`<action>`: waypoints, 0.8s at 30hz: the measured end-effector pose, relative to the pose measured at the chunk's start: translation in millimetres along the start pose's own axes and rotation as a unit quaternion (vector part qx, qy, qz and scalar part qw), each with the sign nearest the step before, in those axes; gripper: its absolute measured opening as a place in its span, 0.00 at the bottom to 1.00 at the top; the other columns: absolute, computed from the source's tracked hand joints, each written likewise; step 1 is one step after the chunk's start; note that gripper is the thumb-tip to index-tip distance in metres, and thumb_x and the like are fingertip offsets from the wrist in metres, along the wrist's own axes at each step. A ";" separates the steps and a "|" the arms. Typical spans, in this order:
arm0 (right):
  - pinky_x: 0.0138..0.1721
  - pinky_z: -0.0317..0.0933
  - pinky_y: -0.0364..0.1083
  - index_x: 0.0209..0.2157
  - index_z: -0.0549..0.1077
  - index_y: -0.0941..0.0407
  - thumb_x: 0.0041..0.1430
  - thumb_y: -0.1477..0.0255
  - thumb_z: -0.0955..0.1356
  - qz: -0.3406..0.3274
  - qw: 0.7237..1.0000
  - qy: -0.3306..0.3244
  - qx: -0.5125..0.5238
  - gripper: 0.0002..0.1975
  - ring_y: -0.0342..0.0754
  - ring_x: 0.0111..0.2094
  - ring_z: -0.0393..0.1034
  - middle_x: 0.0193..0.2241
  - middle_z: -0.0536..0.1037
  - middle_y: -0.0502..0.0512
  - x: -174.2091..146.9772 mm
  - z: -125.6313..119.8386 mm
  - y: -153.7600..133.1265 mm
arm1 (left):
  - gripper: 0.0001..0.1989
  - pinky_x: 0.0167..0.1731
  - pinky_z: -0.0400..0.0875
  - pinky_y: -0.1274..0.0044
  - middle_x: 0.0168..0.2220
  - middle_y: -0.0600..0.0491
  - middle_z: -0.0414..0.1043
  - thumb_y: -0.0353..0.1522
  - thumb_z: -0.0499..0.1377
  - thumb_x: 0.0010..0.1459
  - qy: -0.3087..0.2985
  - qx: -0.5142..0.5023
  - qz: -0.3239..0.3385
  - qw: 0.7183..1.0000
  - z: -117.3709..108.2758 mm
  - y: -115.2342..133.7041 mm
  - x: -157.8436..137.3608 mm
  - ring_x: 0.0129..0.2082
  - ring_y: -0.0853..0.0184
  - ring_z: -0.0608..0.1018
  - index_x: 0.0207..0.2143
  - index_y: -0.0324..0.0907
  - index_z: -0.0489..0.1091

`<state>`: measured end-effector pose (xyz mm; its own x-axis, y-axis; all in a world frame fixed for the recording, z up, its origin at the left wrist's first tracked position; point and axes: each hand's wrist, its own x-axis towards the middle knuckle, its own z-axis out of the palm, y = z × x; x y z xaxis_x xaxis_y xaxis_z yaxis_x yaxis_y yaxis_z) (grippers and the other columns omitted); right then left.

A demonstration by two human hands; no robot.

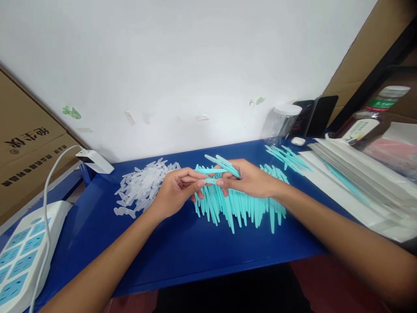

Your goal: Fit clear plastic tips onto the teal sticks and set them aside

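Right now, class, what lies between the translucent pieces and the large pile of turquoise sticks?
In the head view, the left hand appears across that gap, with the blue tabletop showing on the side nearer the person.

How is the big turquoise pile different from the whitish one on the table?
The big turquoise pile is bright; the whitish pile is pale and cloudy. The big turquoise pile has longer pieces than the whitish pile. The big turquoise pile also spreads wider than the whitish pile. Both lie on the blue table.
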<state>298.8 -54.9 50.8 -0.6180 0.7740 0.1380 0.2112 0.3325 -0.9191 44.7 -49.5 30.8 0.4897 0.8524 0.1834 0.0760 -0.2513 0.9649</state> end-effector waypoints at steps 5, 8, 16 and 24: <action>0.29 0.58 0.45 0.49 0.75 0.57 0.68 0.57 0.70 -0.023 0.998 0.060 -0.004 0.18 0.44 0.25 0.68 0.26 0.81 0.50 2.7 4.0 2.1 | 0.19 0.21 0.74 0.77 0.34 0.53 0.79 0.40 0.68 0.61 0.102 0.010 0.039 0.994 8.3 6.9 -1.8 0.23 0.69 0.79 0.50 0.43 0.70; 0.30 0.59 0.46 0.49 0.74 0.57 0.68 0.57 0.70 -0.038 0.990 0.133 0.010 0.18 0.46 0.26 0.68 0.25 0.79 0.50 4.4 10.8 0.1 | 0.21 0.22 0.72 0.80 0.34 0.58 0.74 0.40 0.70 0.59 0.205 -0.020 0.080 0.975 14.8 5.8 -2.2 0.26 0.70 0.78 0.47 0.46 0.64; 0.33 0.65 0.46 0.44 0.71 0.54 0.71 0.55 0.67 -0.067 0.989 0.086 0.099 0.16 0.47 0.31 0.70 0.30 0.73 0.50 2.9 52.1 -14.9 | 0.27 0.38 0.79 0.69 0.55 0.43 0.73 0.52 0.55 0.69 0.014 -0.012 0.068 0.997 48.4 10.0 -16.6 0.39 0.62 0.78 0.61 0.47 0.64; 0.28 0.56 0.45 0.45 0.66 0.54 0.77 0.59 0.58 -0.051 0.997 0.001 -0.053 0.14 0.43 0.24 0.58 0.25 0.64 0.45 -7.0 56.5 -14.0 | 0.24 0.63 0.67 0.58 0.64 0.43 0.68 0.45 0.43 0.75 0.017 0.039 0.094 0.995 43.0 13.2 -20.1 0.62 0.53 0.71 0.64 0.47 0.65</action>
<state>257.3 -95.4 41.9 -0.6385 0.7344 0.2302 0.2258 0.4648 -0.8561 73.3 -89.7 31.8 0.4715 0.8022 0.3663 0.0534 -0.4406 0.8961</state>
